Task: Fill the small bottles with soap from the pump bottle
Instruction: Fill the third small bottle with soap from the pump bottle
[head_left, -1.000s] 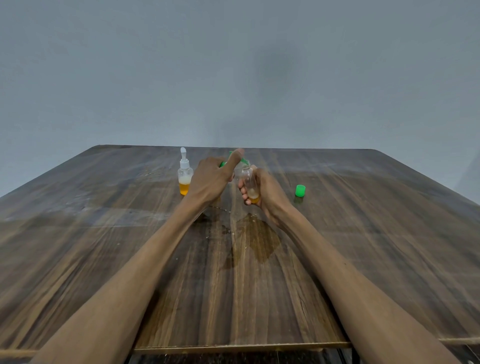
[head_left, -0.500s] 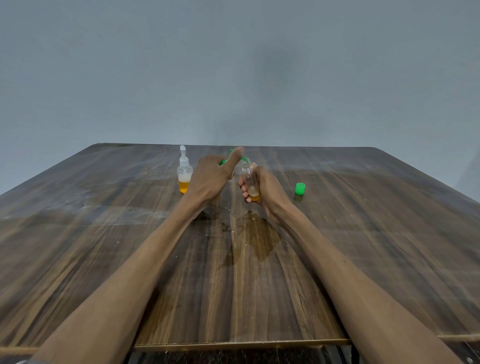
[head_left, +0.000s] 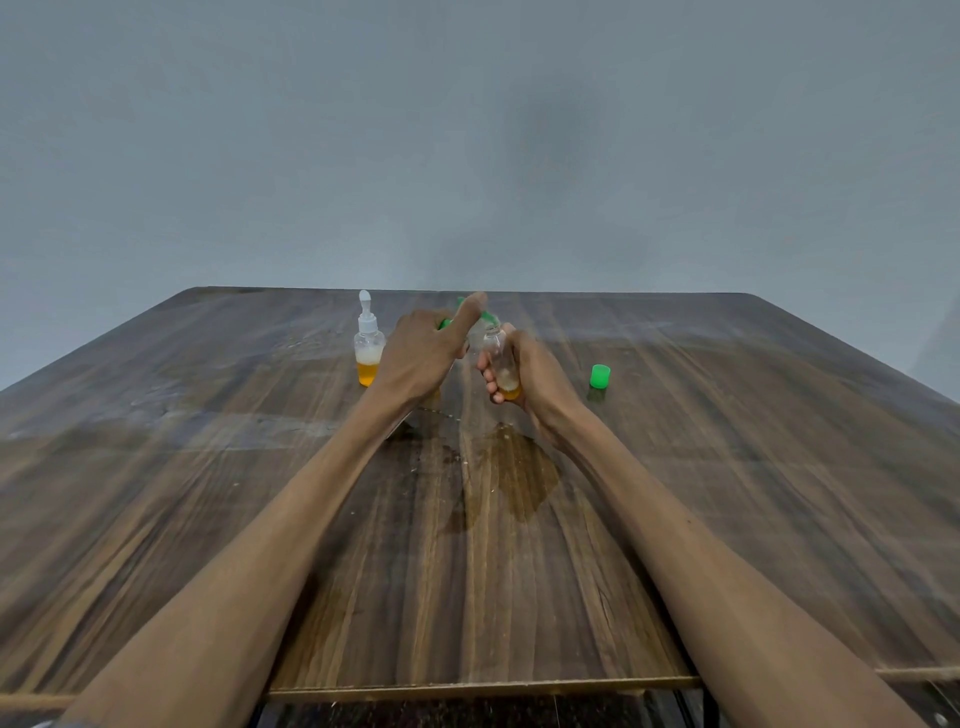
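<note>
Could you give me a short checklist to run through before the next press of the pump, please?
1. Right hand grips the small bottle: ok.
2. Small bottle uncapped, green cap set aside on the table: ok.
3. Left hand on the pump bottle, thumb on top: ok.
4. Nozzle lined up over the bottle mouth: cannot tell, too small.
5. Table dry under the hands: not ok, a wet patch lies there.
6. Other small bottle clear of the arms: ok.
</note>
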